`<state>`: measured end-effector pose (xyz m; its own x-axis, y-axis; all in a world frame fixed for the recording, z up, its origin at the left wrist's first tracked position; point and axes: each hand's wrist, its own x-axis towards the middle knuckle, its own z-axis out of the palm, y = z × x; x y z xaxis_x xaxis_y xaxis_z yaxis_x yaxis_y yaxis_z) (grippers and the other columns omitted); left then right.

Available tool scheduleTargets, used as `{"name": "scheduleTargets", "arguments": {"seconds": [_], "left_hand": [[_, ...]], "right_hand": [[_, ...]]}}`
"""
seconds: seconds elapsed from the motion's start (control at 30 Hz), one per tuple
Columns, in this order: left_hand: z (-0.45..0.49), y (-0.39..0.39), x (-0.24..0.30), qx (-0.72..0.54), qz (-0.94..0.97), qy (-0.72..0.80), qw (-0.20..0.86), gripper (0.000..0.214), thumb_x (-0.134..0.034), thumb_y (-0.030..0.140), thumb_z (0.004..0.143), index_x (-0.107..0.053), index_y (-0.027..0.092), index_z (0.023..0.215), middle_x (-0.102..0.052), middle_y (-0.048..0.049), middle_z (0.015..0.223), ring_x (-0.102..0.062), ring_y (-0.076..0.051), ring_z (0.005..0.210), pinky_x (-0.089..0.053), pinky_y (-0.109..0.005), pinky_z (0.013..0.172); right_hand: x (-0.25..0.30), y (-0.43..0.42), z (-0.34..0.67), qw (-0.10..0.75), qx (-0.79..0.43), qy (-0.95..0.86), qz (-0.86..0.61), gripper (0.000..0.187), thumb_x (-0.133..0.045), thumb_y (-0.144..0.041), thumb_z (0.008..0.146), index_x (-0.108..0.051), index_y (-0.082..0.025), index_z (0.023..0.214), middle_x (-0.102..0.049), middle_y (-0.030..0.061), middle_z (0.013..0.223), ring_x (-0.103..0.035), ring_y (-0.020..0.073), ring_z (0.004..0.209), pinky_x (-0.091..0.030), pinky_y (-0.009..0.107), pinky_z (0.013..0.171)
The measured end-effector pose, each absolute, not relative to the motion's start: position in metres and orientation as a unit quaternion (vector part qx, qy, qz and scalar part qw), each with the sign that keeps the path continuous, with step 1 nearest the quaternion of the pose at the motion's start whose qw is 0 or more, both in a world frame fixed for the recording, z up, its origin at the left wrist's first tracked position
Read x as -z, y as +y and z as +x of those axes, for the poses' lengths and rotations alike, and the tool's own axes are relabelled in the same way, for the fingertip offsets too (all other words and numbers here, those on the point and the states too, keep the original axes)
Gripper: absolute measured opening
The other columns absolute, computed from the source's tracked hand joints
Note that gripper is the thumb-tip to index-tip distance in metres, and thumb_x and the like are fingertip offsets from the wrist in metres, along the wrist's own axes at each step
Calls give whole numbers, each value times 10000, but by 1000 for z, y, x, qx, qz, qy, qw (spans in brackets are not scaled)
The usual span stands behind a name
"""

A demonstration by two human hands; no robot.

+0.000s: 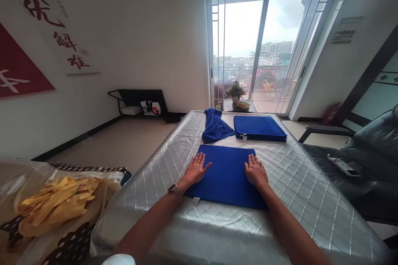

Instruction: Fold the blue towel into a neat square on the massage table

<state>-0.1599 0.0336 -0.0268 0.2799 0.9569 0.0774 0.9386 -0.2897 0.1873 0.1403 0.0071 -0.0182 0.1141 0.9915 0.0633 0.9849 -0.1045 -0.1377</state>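
A blue cloth (228, 178) lies flat as a neat rectangle, with a small white tag at its near left edge. On its left side rests my left hand (197, 168), palm down, fingers stretched and thumb spread. My right hand (256, 170) presses flat on the cloth's right side, fingers extended. Neither hand grips anything. Beyond the cloth, a stack of folded blue cloths (259, 126) sits at the far right, a white tag hanging from its front. Left of that stack is a crumpled blue cloth (215, 126).
Everything blue lies on a silver quilted cover (149, 190). At left, a yellow cloth (59, 198) is heaped on a covered surface. A black chair (323, 161) with a white phone handset (344, 166) stands at right. A potted plant (236, 92) stands before the glass door.
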Motion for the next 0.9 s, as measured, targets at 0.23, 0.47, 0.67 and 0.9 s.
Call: {"name": "scheduleTargets", "arguments": {"seconds": [0.23,0.47,0.67,0.9], "left_hand": [[-168,30,33,-109,788,605,47,883,-126,704,976,-267,58,1562,-192,-174,1635,-145,-267,1524,-166,-439,1238],[-167,26,29,-121,789,601,38,888,-127,707,976,-253,54,1564,-218,-183,1626,-166,-277,1519,-163,-459,1238],[-156,10,12,-148,799,583,-6,830,-143,660,996,-214,77,1583,-215,-152,1634,-139,-270,1527,-130,-453,1252],[-72,-44,2,-98,942,313,71,746,-161,629,1020,-202,153,1593,-176,-79,1654,-111,-202,1531,-130,-362,1246]], "right_hand": [[5,-19,135,108,109,-724,-673,571,-213,-225,998,-411,-18,1492,-381,155,1563,-274,236,1487,-100,431,1235],[27,-92,140,103,35,-725,-680,637,-233,-424,1017,-363,-67,1529,-303,118,1602,-224,227,1504,-192,439,1228],[38,-109,140,91,-35,-710,-697,691,-216,-486,1013,-242,-81,1572,-186,95,1638,-145,205,1521,-137,431,1244],[35,-108,140,75,-34,-711,-698,685,-221,-473,1013,-246,-75,1570,-177,95,1639,-142,209,1522,-131,429,1243]]}}
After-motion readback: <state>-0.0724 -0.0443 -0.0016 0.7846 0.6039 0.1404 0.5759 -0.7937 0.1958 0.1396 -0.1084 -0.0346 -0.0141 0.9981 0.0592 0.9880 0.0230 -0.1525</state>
